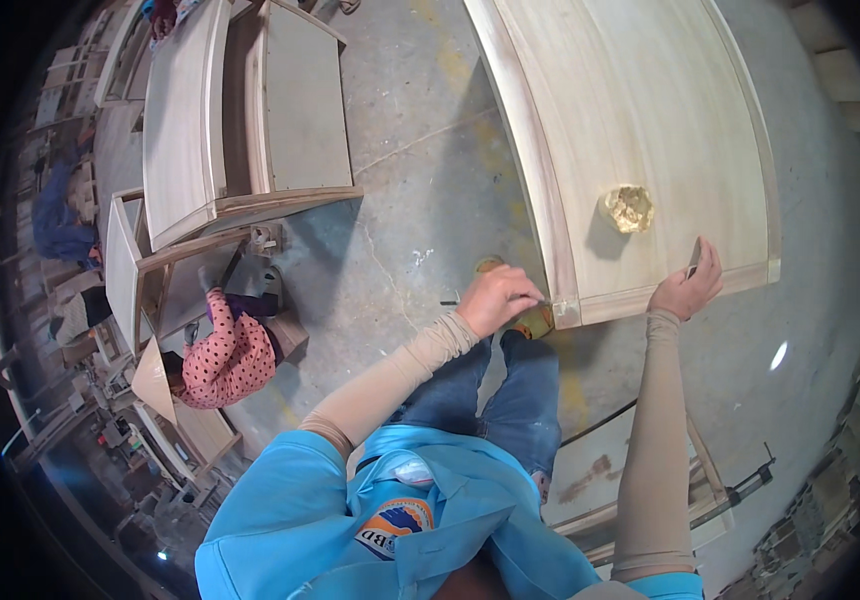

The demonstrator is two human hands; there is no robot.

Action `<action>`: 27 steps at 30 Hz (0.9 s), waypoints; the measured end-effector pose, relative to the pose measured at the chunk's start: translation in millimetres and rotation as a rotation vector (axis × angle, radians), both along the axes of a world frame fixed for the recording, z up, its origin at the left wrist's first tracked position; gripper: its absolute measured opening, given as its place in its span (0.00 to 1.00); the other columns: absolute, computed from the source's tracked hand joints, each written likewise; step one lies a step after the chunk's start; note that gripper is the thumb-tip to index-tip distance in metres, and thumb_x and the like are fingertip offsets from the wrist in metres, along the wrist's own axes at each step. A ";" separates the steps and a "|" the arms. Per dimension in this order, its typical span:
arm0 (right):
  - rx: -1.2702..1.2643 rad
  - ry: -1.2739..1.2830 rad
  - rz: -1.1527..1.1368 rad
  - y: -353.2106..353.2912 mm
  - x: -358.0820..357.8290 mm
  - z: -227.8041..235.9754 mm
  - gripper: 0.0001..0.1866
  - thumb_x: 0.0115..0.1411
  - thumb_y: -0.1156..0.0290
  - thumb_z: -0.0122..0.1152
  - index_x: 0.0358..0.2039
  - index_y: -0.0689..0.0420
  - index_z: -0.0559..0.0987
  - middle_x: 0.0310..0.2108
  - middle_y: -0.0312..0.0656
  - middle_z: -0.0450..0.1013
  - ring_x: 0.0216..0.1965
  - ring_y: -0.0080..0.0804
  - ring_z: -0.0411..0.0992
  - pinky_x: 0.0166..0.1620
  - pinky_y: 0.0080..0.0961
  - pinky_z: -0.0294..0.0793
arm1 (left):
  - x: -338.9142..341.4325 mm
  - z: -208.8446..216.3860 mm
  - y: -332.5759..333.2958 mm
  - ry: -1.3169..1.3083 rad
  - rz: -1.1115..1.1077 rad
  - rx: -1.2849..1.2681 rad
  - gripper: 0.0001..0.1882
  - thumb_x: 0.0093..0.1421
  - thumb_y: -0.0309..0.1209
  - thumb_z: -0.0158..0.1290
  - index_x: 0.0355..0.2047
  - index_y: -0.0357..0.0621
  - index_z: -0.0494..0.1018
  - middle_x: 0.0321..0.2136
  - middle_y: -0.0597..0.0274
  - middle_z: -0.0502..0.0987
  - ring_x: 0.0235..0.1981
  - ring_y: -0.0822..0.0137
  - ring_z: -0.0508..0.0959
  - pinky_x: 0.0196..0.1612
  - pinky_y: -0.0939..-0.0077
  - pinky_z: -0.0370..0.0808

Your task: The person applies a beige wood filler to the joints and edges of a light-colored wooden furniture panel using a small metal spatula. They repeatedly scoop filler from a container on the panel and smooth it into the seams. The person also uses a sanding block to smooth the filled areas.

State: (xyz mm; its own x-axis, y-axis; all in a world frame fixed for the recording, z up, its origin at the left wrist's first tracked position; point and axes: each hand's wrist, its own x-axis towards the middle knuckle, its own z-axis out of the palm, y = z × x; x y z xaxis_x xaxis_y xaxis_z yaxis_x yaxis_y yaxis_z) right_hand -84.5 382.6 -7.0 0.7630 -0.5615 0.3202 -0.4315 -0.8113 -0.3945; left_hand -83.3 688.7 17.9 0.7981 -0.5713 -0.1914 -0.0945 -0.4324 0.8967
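Note:
A pale wooden panel piece [640,90] with a raised edge frame stands in front of me. My left hand [498,300] is closed round a thin dark tool [448,302], its kind too small to tell. The tool's other end meets the near left corner of the frame, where a pale smeared patch [567,308] shows. At the near edge, my right hand [688,285] curls its fingers about a small dark thing that I cannot make out. On the panel, between and beyond my hands, sits a round container [628,209] with a crusted yellowish mass.
To the left stands a wooden cabinet [185,120]. A person in a pink dotted top and cone hat [225,355] squats by a smaller wooden frame [125,270]. Behind my right forearm lies another panel with a clamp [750,480]. Concrete floor [400,190] runs between the pieces.

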 end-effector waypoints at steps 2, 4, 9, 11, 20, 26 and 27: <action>-0.005 0.004 -0.002 0.2 -0.2 0.5 0.30 0.49 0.84 0.49 0.54 0.50 0.74 0.54 0.38 0.71 0.57 0.39 0.66 0.60 0.40 0.60 | -0.9 -2.2 -0.6 0.019 -0.017 -0.040 0.07 0.54 0.24 0.61 0.34 0.44 0.81 0.28 0.60 0.78 0.31 0.60 0.77 0.36 0.68 0.74; -0.003 0.005 -0.006 0.6 0.4 0.6 0.30 0.49 0.84 0.49 0.54 0.50 0.74 0.54 0.38 0.71 0.56 0.40 0.66 0.60 0.41 0.60 | -0.8 -1.6 0.4 0.103 -0.030 -0.055 0.07 0.55 0.24 0.61 0.35 0.44 0.81 0.28 0.60 0.78 0.31 0.62 0.78 0.35 0.69 0.74; -0.008 0.005 -0.012 -1.4 0.0 -0.1 0.29 0.49 0.84 0.48 0.54 0.50 0.74 0.54 0.38 0.70 0.57 0.40 0.66 0.59 0.40 0.61 | 6.7 -2.9 -0.8 0.183 0.005 -0.081 0.08 0.55 0.24 0.61 0.36 0.44 0.82 0.27 0.63 0.77 0.29 0.67 0.77 0.33 0.72 0.73; 0.003 0.005 -0.021 1.0 -0.1 1.5 0.29 0.50 0.84 0.48 0.54 0.50 0.74 0.54 0.38 0.70 0.57 0.40 0.66 0.59 0.40 0.61 | 9.4 -2.0 0.5 0.230 0.028 -0.074 0.08 0.56 0.24 0.61 0.37 0.44 0.82 0.27 0.63 0.77 0.28 0.68 0.76 0.33 0.73 0.72; 0.047 -0.011 0.034 -3.6 -5.3 -2.1 0.29 0.50 0.82 0.49 0.55 0.52 0.73 0.55 0.41 0.70 0.58 0.42 0.65 0.60 0.42 0.59 | 13.8 9.3 1.5 0.079 0.047 -0.034 0.05 0.58 0.25 0.60 0.35 0.44 0.82 0.28 0.64 0.78 0.30 0.69 0.77 0.33 0.76 0.73; 0.303 -0.100 0.151 -22.6 -24.1 7.6 0.27 0.57 0.80 0.44 0.59 0.57 0.70 0.55 0.45 0.70 0.57 0.40 0.67 0.60 0.37 0.61 | 13.5 17.6 -0.6 -0.043 0.040 0.024 0.06 0.56 0.24 0.61 0.34 0.46 0.82 0.27 0.63 0.76 0.27 0.67 0.72 0.29 0.74 0.71; 0.500 -0.154 0.134 -16.1 -26.5 15.6 0.25 0.60 0.79 0.43 0.60 0.57 0.69 0.55 0.44 0.70 0.55 0.36 0.69 0.58 0.34 0.63 | 8.4 23.2 0.8 -0.048 0.042 0.061 0.06 0.55 0.25 0.61 0.34 0.47 0.82 0.27 0.64 0.77 0.29 0.65 0.73 0.31 0.72 0.72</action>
